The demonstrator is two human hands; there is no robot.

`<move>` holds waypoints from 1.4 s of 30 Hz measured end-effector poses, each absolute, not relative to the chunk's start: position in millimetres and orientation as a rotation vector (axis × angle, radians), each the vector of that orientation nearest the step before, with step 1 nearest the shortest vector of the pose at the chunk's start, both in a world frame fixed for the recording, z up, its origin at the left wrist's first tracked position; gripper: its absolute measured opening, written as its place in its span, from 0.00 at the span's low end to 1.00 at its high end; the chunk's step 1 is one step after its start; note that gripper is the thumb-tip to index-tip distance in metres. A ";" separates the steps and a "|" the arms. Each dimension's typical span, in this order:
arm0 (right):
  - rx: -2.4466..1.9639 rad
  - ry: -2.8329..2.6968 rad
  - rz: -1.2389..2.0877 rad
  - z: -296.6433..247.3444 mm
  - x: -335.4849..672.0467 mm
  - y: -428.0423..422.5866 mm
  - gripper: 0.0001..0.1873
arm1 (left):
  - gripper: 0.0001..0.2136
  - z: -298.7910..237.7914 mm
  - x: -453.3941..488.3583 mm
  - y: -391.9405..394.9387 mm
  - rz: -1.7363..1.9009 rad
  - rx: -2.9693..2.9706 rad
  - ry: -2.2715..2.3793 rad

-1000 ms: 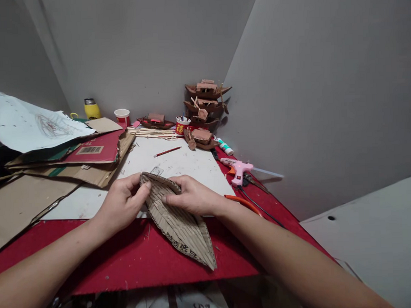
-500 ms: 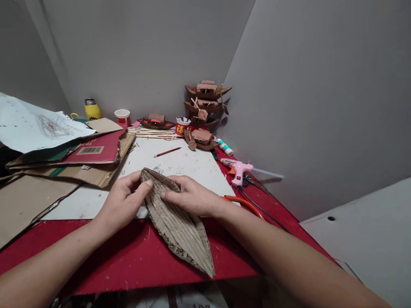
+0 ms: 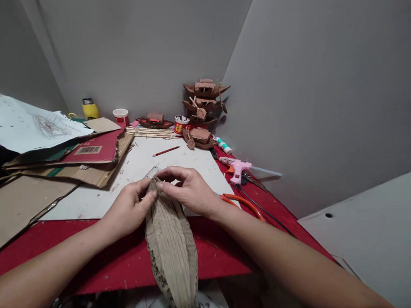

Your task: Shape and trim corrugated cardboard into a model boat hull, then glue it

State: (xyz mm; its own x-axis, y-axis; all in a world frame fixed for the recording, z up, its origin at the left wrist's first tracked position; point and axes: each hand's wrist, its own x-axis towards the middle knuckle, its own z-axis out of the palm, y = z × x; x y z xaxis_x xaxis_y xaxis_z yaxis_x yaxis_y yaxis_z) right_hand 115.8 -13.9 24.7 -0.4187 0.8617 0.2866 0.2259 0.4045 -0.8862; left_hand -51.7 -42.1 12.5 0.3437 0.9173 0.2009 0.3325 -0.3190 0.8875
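Between my hands is a leaf-shaped cardboard boat hull (image 3: pixel 171 249), with ridged lines along its inside and raised, rough-cut sides. Its narrow far end is pinched between my fingers, while the near end hangs down past the table's front edge. My left hand (image 3: pixel 131 206) is closed on the left side of that far tip, thumb on the inside. My right hand (image 3: pixel 189 190) grips the right side of the same tip, thumb and forefinger at the point. Black printed characters show on the hull's left side. The fingers beneath the cardboard are hidden.
Stacked cardboard (image 3: pixel 91 151) and a drawn-on paper (image 3: pixel 39 124) lie left. A pencil (image 3: pixel 166 151) rests on the white board (image 3: pixel 141 160). Behind are thin sticks (image 3: pixel 151 132), paper cups (image 3: pixel 181 126) and several model boats (image 3: pixel 205 87). A pink glue gun (image 3: pixel 238 168) and orange-handled tool (image 3: pixel 244 201) lie right.
The hull has turned so its near end points more toward me and lower. My right hand has moved from its right side up to the far tip.
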 end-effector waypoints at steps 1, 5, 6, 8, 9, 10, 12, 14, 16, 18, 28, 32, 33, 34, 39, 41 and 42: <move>-0.935 -1.887 1.013 24.7 115.6 -14.2 0.08 | 0.11 12.3 -50.6 -43.7 0.947 1.851 1.100; -0.927 -1.942 0.977 25.1 115.5 -14.8 0.07 | 0.12 11.9 -48.7 -47.8 0.959 1.897 1.121; -0.923 -1.956 0.981 25.4 115.6 -14.9 0.07 | 0.12 11.5 -48.7 -48.0 0.961 1.890 1.123; -0.923 -1.970 1.006 26.4 116.1 -14.8 0.06 | 0.11 10.3 -48.7 -47.2 0.958 1.835 1.108; -0.928 -1.967 1.021 27.0 116.5 -14.5 0.06 | 0.11 9.6 -48.7 -46.5 0.949 1.790 1.096; -0.933 -1.955 1.036 27.8 117.0 -13.9 0.05 | 0.10 8.8 -48.7 -45.8 0.937 1.744 1.085; -0.938 -1.897 1.053 29.4 118.3 -12.1 0.05 | 0.11 7.4 -48.7 -44.2 0.907 1.673 1.062; -0.929 -1.817 1.055 30.8 120.0 -9.5 0.04 | 0.12 6.5 -48.7 -42.7 0.879 1.654 1.042; -0.901 -1.762 1.069 31.5 121.6 -6.8 0.04 | 0.12 6.0 -48.7 -41.6 0.877 1.667 1.024; -0.875 -1.752 1.123 31.1 122.7 -5.0 0.05 | 0.12 6.0 -48.8 -40.9 0.897 1.692 1.015; -0.875 -1.766 1.175 25.3 119.6 -10.8 0.03 | 0.12 6.1 -49.4 -41.0 0.886 1.631 1.047; -0.898 -1.768 1.147 25.5 118.1 -9.9 0.04 | 0.12 8.1 -48.3 -41.6 0.871 1.588 1.026; -0.899 -1.763 1.142 25.7 117.7 -9.9 0.05 | 0.12 9.0 -48.6 -41.4 0.900 1.596 1.040; -0.904 -1.757 1.135 25.9 117.3 -10.3 0.07 | 0.12 10.1 -49.4 -40.9 0.953 1.605 1.061; -1.049 -1.740 1.296 24.2 115.0 -18.7 0.21 | 0.14 15.1 -62.2 -31.3 1.420 1.476 1.246; -1.069 -1.776 1.503 21.7 113.1 -23.9 0.18 | 0.14 16.3 -68.6 -27.0 1.576 1.440 1.330; -1.051 -1.798 1.597 20.2 112.0 -26.3 0.16 | 0.13 17.0 -70.9 -25.8 1.631 1.448 1.360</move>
